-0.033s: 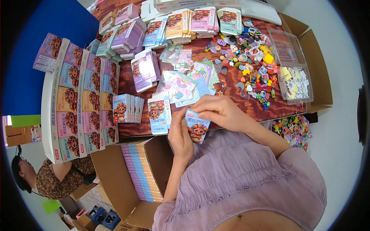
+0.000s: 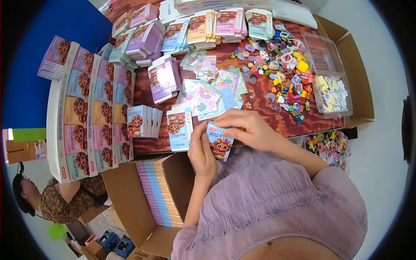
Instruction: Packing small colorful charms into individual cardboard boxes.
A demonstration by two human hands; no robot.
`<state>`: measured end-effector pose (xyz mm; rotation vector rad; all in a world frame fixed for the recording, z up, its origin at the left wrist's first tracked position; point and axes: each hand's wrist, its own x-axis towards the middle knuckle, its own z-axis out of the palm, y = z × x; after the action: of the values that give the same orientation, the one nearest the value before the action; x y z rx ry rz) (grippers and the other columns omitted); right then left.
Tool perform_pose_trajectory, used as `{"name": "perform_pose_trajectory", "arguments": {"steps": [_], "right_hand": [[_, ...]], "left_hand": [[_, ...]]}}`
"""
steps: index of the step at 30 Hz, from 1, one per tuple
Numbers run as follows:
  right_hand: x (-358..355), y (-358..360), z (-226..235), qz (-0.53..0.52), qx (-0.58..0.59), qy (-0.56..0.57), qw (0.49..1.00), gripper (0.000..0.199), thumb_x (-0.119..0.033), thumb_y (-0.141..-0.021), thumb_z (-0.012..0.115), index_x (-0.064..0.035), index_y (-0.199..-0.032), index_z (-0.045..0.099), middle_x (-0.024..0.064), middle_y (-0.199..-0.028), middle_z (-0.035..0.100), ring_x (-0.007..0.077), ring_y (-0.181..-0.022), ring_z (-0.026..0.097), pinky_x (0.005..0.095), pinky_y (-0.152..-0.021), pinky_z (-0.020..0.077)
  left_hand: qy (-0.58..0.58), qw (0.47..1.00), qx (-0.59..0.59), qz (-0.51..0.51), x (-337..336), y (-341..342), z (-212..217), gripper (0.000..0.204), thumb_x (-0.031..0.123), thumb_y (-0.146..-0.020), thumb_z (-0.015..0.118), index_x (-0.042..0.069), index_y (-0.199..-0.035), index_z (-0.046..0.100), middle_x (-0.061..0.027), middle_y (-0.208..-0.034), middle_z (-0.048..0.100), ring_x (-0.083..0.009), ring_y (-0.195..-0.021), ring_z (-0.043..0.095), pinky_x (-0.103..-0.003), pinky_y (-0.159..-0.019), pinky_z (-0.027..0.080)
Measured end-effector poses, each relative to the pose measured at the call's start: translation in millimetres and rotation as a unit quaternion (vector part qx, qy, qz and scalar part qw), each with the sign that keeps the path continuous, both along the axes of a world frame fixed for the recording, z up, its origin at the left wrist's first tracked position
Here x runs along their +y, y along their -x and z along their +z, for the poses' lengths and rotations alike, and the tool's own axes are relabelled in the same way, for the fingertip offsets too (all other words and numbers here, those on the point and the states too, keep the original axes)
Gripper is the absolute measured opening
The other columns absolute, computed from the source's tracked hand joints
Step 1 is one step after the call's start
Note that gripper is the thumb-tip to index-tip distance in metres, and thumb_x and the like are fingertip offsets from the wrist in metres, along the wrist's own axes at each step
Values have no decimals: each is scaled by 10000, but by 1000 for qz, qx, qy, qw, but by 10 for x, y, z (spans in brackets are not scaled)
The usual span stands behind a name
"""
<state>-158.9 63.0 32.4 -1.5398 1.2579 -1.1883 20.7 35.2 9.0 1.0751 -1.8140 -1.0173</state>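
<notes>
A small blue carton (image 2: 220, 146) with a cartoon figure on its front is held between both hands at the table's near edge. My left hand (image 2: 202, 155) wraps its left side. The fingers of my right hand (image 2: 248, 128) close over its upper right corner, hiding its top edge. Just left of my left hand, a flat blue carton (image 2: 178, 129) lies on the table. Beyond my fingers are pastel sticker sheets (image 2: 200, 97) in an overlapping pile. A short row of blue cartons (image 2: 144, 122) stands farther left.
Display trays of filled cartons (image 2: 89, 117) stand at the left. Flat carton stacks (image 2: 201, 28) line the back. Small colourful trinkets (image 2: 281, 71) spread over the right side, beside a clear plastic box (image 2: 333, 96) of paper slips. An open cardboard box (image 2: 130, 195) sits below the near edge.
The blue carton and my right hand have shifted very slightly; both hands keep their hold. Nothing else has visibly moved.
</notes>
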Motion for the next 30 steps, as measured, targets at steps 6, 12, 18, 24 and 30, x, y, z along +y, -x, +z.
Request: {"name": "perform_pose_trajectory", "arguments": {"steps": [6, 12, 18, 24, 30], "right_hand": [[39, -203, -141, -63, 0, 34, 997, 278, -36, -889, 643, 14, -1161, 670, 130, -1139, 677, 253, -1036, 652, 335, -872, 503], [-78, -411, -97, -79, -63, 43, 994, 267, -22, -876, 642, 2, -1140, 667, 112, -1052, 668, 230, -967, 643, 328, -842, 493], [-144, -463, -140, -38, 45, 57, 997, 275, -32, -895, 631, 13, -1166, 646, 114, -1088, 659, 206, -976, 638, 332, -847, 494], [-367, -461, -151, -51, -180, -79, 979, 272, -90, -964, 573, 29, -1205, 612, 93, -1054, 677, 127, -964, 627, 265, -778, 490], [-877, -885, -451, -67, 281, 64, 955, 495, -252, -802, 738, 1, -1208, 612, 125, -1027, 658, 287, -997, 584, 412, -830, 477]], "left_hand": [[43, 998, 23, 40, -20, -23, -47, 271, -19, -991, 464, -40, -1243, 561, -170, -1117, 631, -251, -1019, 618, -331, -898, 478], [15, 998, 28, 61, -36, -68, 2, 326, -37, -968, 484, -34, -1289, 543, -172, -1148, 615, -277, -1014, 603, -349, -888, 475], [101, 993, -15, 57, -77, -189, -72, 357, -23, -965, 482, -26, -1319, 524, -170, -1159, 611, -266, -999, 604, -345, -866, 477], [83, 990, 17, 117, -283, -412, 110, 338, 43, -989, 462, -46, -1309, 524, -166, -1219, 597, -249, -1123, 566, -367, -988, 428], [77, 965, -67, 240, -1216, -1005, 358, 293, 88, -1014, 462, -35, -1256, 573, -139, -1065, 675, -224, -949, 642, -351, -874, 501]]}}
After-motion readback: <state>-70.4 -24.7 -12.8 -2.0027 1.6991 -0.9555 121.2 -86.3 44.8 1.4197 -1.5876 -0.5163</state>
